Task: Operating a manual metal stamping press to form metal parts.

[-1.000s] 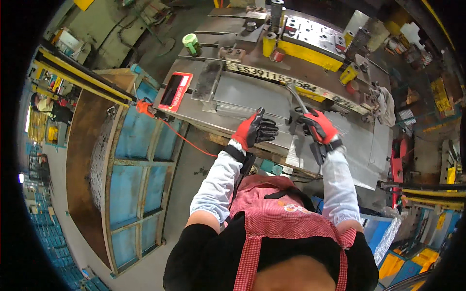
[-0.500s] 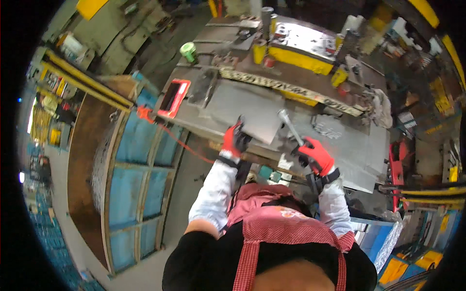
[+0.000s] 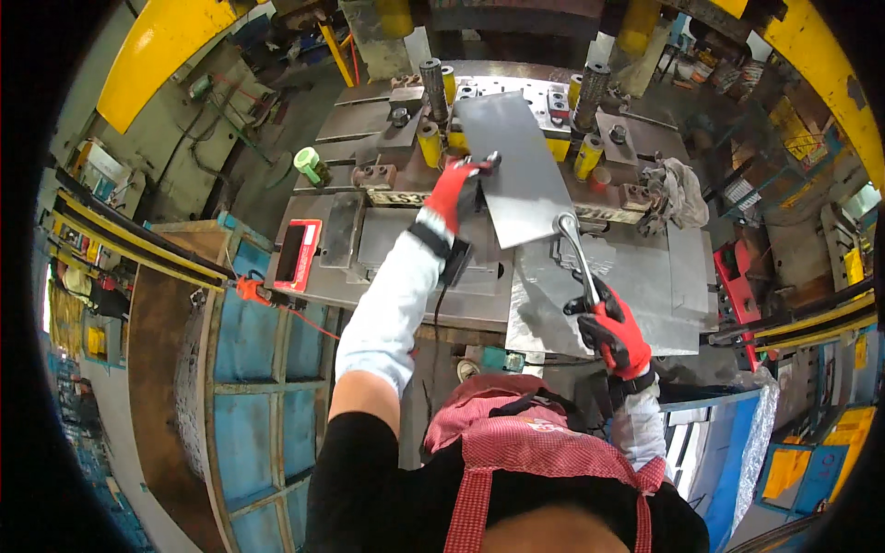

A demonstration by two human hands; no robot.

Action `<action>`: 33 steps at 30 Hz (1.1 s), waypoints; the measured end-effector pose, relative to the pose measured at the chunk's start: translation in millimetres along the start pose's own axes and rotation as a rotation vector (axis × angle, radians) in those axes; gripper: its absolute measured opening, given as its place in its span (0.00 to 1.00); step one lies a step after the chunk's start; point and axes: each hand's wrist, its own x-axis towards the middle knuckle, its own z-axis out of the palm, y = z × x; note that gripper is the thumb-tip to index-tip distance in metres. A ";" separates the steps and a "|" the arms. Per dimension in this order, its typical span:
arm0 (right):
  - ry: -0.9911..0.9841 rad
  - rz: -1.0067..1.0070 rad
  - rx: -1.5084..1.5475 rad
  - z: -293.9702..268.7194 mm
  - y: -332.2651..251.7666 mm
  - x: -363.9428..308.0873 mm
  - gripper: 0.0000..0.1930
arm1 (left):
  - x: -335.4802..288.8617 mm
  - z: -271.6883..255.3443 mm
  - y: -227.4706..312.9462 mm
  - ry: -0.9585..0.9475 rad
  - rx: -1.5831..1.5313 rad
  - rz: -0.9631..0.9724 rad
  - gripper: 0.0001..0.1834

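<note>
My left hand point(image 3: 455, 194), in a red and black glove, is closed on the left edge of a thin grey metal sheet point(image 3: 521, 175). That sheet is tilted, its far end over the press die point(image 3: 553, 100). In my gloved right hand point(image 3: 613, 330) is a silver wrench point(image 3: 581, 253) with a ring-shaped head. The wrench head lies at the sheet's near right corner; whether it touches is hard to tell. Below, more flat metal sheets point(image 3: 636, 295) lie on the right part of the bench.
Yellow-collared guide posts point(image 3: 430, 143) flank the die. A grey rag point(image 3: 678, 192) hangs at the right. On the left are a red-framed panel point(image 3: 298, 256), a green bottle-like container point(image 3: 311, 166) and a blue-panelled rack point(image 3: 244, 341). Yellow press frame parts point(image 3: 166, 60) arch above.
The left hand has raised the metal sheet off the bench and carried it forward over the die. The right hand, still holding the wrench, has shifted slightly nearer to me.
</note>
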 end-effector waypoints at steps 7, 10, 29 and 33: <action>0.040 -0.050 0.128 18.1 8.9 62.3 0.23 | 96.9 -44.8 -6.0 -0.229 1.121 0.348 0.15; 0.007 -0.081 0.054 15.2 7.6 75.3 0.23 | 111.2 -62.1 -20.1 -0.224 0.091 -0.153 0.13; 0.153 -0.048 0.082 -12.9 1.5 49.2 0.25 | 22.2 -10.5 -66.2 0.151 -0.233 0.020 0.19; 0.306 -0.021 0.033 -85.7 59.6 21.9 0.23 | 4.1 5.7 -50.7 0.163 -0.253 0.050 0.19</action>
